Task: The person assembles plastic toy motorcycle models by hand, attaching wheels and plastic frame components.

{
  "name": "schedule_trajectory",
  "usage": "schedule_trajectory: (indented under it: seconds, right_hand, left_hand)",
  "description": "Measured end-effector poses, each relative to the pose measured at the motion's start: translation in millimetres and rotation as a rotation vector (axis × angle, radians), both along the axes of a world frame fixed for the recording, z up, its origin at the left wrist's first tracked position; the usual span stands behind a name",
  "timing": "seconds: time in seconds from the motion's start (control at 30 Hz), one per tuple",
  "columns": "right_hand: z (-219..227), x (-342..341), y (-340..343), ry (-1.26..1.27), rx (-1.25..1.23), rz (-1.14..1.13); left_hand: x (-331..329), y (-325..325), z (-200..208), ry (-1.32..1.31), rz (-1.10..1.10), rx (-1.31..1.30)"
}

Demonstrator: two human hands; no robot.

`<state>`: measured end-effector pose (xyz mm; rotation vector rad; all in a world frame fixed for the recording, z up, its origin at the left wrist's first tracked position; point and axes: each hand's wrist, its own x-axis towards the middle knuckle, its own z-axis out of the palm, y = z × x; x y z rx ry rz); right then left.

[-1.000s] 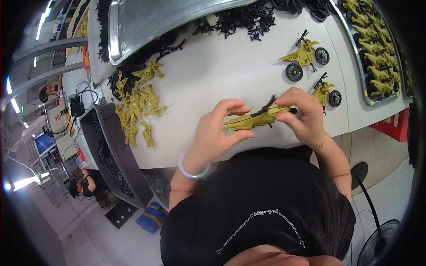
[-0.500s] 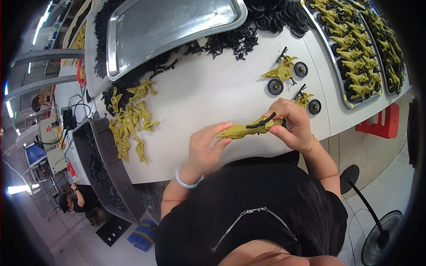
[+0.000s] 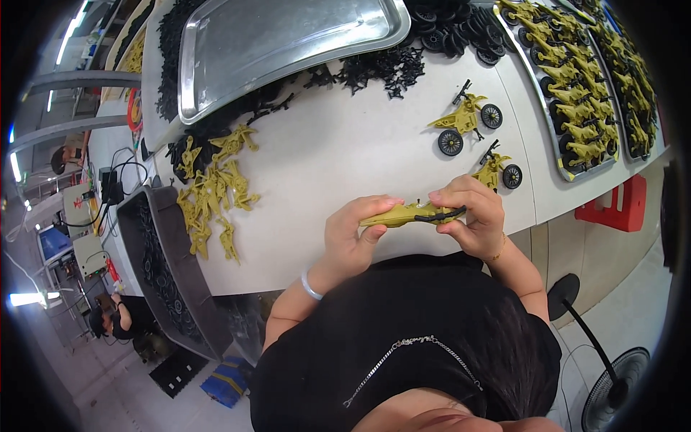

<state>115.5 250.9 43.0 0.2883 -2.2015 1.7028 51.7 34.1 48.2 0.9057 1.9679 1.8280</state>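
Observation:
Between my two hands, above the table's near edge, is a yellow toy motorcycle body with a black handlebar across its right end. My left hand pinches the body's left end between thumb and fingers. Around the handlebar end close the thumb and fingers of my right hand, hiding part of it. Just beyond the right hand lie two toy motorcycles with black wheels: a nearer one and a farther one. To the left, loose yellow bodies form a pile.
A metal tray lies at the back over black handlebar parts; black wheels are heaped beside it. Trays of assembled motorcycles stand at the right. A grey bin holds black parts at the left. A red stool is below the table.
The handlebar has turned from slanting upward to lying nearly along the body. My right hand's fingers have shifted along it, and my left hand has moved slightly right.

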Motion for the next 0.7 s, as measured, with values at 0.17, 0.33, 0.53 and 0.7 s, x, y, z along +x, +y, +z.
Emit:
schedule_trajectory:
  seconds: [0.17,0.33,0.53,0.7]
  right_hand:
    - [-4,-1,-7,0.155,0.032,-0.031]
    - [-9,-4,-9,0.088,-0.050,-0.038]
    - [-3,-1,1,-0.029,-0.020,-0.005]
    - [-4,-2,5,0.001,0.065,-0.045]
  left_hand:
    - [2,0,-3,0.161,0.056,0.033]
    - [-2,1,11,0.208,0.079,-0.087]
    - [-2,2,7,0.070,0.090,-0.098]
    - [7,-2,-3,-0.087,0.132,0.034]
